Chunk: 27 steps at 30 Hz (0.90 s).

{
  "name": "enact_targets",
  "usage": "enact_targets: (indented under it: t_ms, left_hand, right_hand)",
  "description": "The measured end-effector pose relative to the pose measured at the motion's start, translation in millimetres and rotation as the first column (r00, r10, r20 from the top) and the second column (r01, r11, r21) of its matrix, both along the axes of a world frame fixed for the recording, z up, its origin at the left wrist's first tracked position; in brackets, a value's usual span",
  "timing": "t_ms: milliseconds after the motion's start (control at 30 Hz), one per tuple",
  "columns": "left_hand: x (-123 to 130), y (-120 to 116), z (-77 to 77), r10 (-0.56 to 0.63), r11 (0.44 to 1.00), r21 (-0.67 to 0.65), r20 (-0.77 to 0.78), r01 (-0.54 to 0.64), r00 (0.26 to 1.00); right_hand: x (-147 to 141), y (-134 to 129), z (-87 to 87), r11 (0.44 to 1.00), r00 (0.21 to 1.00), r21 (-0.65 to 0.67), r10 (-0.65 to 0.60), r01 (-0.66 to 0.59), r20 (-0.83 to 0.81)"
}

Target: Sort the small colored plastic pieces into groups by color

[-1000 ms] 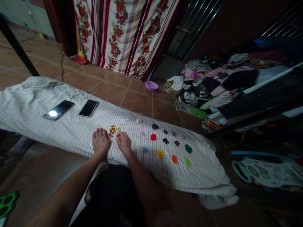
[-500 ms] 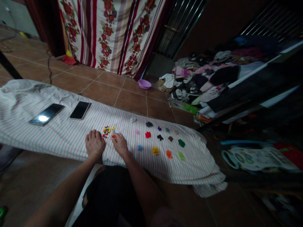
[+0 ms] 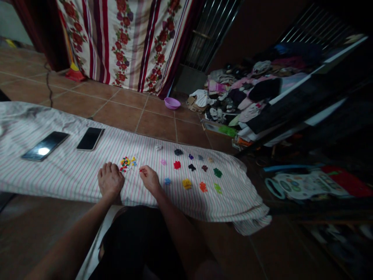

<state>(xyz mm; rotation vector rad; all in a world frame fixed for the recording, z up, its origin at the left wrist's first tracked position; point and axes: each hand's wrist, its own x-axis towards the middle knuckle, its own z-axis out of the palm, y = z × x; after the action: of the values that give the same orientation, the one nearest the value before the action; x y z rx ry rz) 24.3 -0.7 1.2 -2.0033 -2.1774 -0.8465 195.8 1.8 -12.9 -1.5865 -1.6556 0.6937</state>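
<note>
Pinching fingers: thumb and forefinger of the right hand [image 3: 150, 179] were pressed together at their tips on a small red piece [image 3: 140, 170]; only a speck of it showed, so its exact shape could not be made out.
Red piece, place: it sat at the very ends of the fingertips, between ten and eleven o'clock from the middle of that hand; whether it touched the striped cloth [image 3: 72, 171] could not be told.
Red piece, handling: it looked next to weightless and stiff, perhaps plastic; hardly fragile, but small enough to slip or flick away under a hard squeeze.
Best hold: two opposite edges, lightly, with the fingertip pads alone; a whole-hand grasp would likely have been too clumsy for something so small.
Mixed pile [image 3: 125, 162]: it lay at ten o'clock from the right fingertips, near but apart from them, its yellow, red, green and white bits loose enough that a nudge would probably have scattered them.
Left hand [image 3: 110, 181]: it rested palm down, fingers laid out and slightly bent, with the pile just beside the fingertips at about one o'clock; no piece showed in it, though the underside was hidden.
Pink heap [image 3: 163, 162]: one o'clock from the right hand.
Red heap [image 3: 177, 165]: two o'clock, farther out.
Blue heap [image 3: 167, 181]: three o'clock, near.
</note>
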Motion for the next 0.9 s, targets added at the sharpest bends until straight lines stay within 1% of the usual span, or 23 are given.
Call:
enact_targets:
  t_ms: [167, 300, 400, 533, 633, 767, 900]
  left_hand:
    - [0.2, 0.1, -0.8, 0.009, 1.000, -0.013, -0.021, -0.009, 1.000]
    - [0.3, 0.7, -1.1, 0.011, 1.000, -0.017, -0.027, -0.011, 1.000]
    - [-0.1, 1.2, -1.4, 0.009, 1.000, -0.019, -0.032, -0.009, 0.999]
    - [-0.6, 1.2, -1.6, -0.004, 1.000, -0.020, -0.010, 0.003, 1.000]
    - [-0.3, 0.9, -1.5, 0.003, 1.000, -0.024, -0.014, -0.003, 1.000]
    - [0.4, 0.9, -1.2, 0.016, 0.999, -0.038, -0.058, -0.018, 0.998]
    - [0.5, 1.3, -1.7, 0.022, 0.999, -0.040, -0.054, -0.024, 0.998]
  right_hand:
    - [25.1, -1.0, 1.1, 0.997, 0.995, -0.010, -0.074, 0.074, -0.067]
    - [49.9, -3.4, 2.3, 0.990, 0.985, 0.031, -0.130, 0.134, -0.113]
    - [70.0, -7.2, 4.2, 0.983, 0.980, 0.065, -0.161, 0.169, -0.113]
    - [94.2, -10.1, 8.4, 0.962, 0.971, 0.128, -0.238, 0.240, -0.033]
    - [110.6, -9.5, 10.8, 0.939, 0.949, 0.162, -0.313, 0.303, 0.041]
    - [133.2, -9.0, 10.7, 0.911, 0.912, 0.159, -0.399, 0.382, 0.097]
    - [153.4, -12.0, 9.4, 0.903, 0.889, 0.149, -0.425, 0.403, 0.168]
